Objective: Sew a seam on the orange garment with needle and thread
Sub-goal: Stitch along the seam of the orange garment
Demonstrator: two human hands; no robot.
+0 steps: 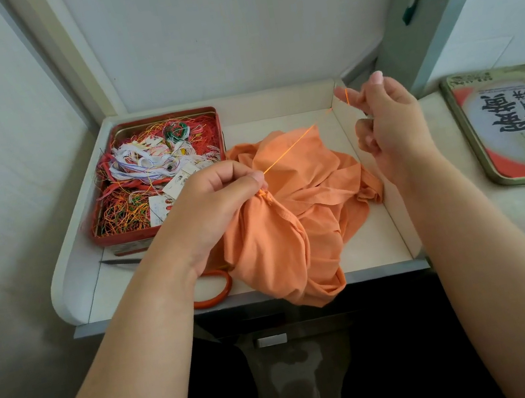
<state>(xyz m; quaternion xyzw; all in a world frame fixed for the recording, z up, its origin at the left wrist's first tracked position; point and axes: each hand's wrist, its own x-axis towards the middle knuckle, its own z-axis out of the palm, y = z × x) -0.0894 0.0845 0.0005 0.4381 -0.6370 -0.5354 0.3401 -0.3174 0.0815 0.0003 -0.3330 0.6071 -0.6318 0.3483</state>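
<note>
Lying bunched on the desk (379,241), with one fold hanging over the front edge, the orange garment (295,214) is gripped at a gathered point by the left hand (219,199), fingers pinching the cloth, apparently to steady the seam. The thread (293,145) runs taut from that point up to the raised right hand (387,122), whose fingers curl around it; the needle cannot be made out. Beside the garment stands an open tin (159,174) of tangled threads; scissors (213,288) lie partly beneath the left wrist.
</note>
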